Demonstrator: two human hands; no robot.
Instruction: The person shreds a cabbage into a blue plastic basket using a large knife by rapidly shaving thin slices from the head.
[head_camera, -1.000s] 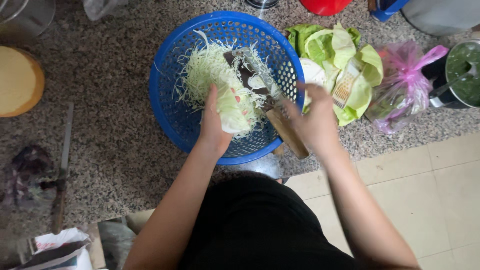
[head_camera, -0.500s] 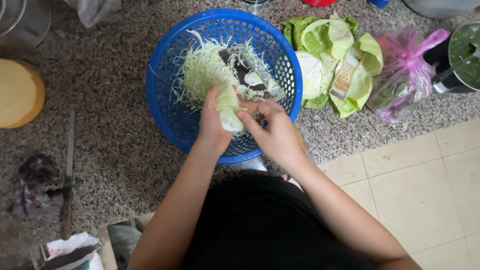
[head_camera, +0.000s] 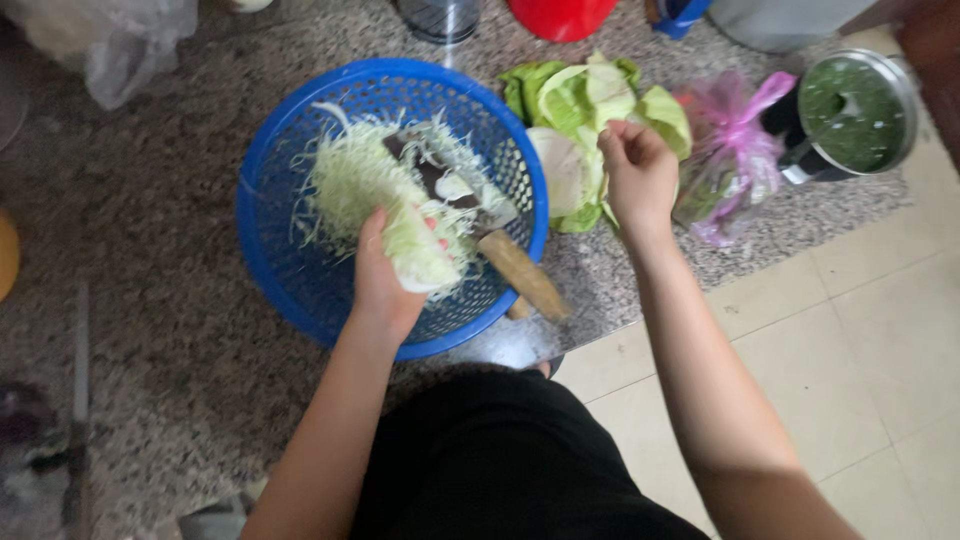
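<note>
A blue plastic basket (head_camera: 290, 260) sits on the speckled stone counter and holds a heap of shredded cabbage (head_camera: 350, 180). My left hand (head_camera: 385, 285) is over the near side of the basket, shut on a pale green cabbage wedge (head_camera: 420, 250). A knife lies across the basket, its dark blade (head_camera: 435, 175) on the shreds and its wooden handle (head_camera: 525, 278) sticking out over the rim. My right hand (head_camera: 638, 175) is to the right of the basket, over a pile of loose cabbage leaves (head_camera: 585, 100), with its fingers pinched on a leaf's edge.
A pink plastic bag (head_camera: 735, 150) and a steel pot with chopped greens (head_camera: 855, 105) stand right of the leaves. A red item (head_camera: 560, 15) is at the back, a clear bag (head_camera: 120, 50) at the back left. The counter's edge (head_camera: 600, 330) meets tiled floor (head_camera: 850, 350).
My right hand has left the knife, touched the wedge, then moved right to the leaf pile. The knife now lies in the basket. My left hand still holds the wedge.
</note>
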